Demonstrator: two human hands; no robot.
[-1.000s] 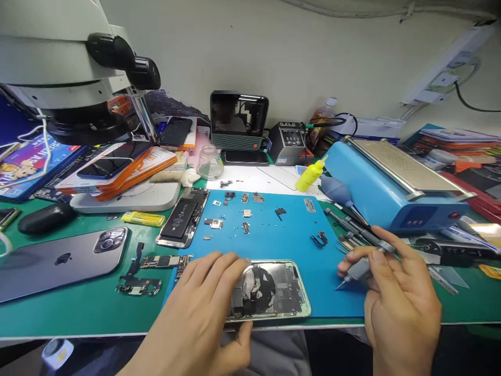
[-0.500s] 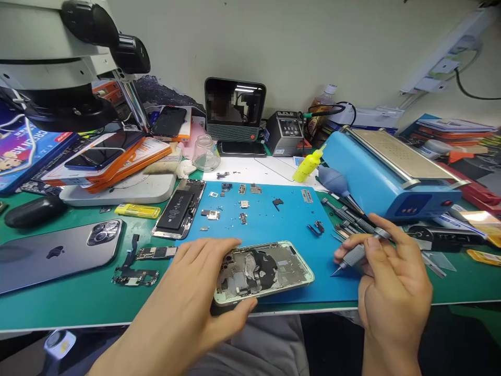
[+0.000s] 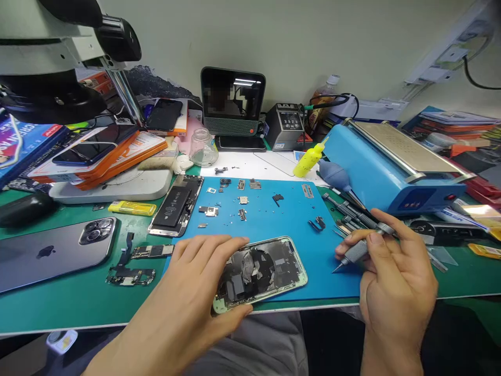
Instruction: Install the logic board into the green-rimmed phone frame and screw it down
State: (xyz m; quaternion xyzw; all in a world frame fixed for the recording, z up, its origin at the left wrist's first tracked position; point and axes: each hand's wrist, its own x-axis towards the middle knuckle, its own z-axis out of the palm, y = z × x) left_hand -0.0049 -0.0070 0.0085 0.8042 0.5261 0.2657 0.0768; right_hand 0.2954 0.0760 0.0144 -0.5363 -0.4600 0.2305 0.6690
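An opened phone housing [image 3: 270,269] with a pale green frame lies tilted on the blue mat [image 3: 274,209] near the table's front edge. My left hand [image 3: 195,292] grips its left end, fingers over the top and thumb under the near edge. To the right, my right hand [image 3: 391,277] pinches a grey precision screwdriver [image 3: 354,254], its tip pointing down-left just above the mat, apart from the housing. Small brackets and screws [image 3: 240,201] are spread over the far half of the mat.
A phone screen with battery [image 3: 176,206] lies at the mat's left edge, a logic board [image 3: 151,252] and flex cables beside it, a grey phone [image 3: 50,250] face down at left. A blue heating machine [image 3: 391,167], tweezers [image 3: 348,211], yellow bottle [image 3: 309,159] at right. Microscope [image 3: 58,62] upper left.
My left hand has lifted and turned the phone housing, its right end swinging away from me so it now lies at an angle. My right hand kept the screwdriver nearly in place.
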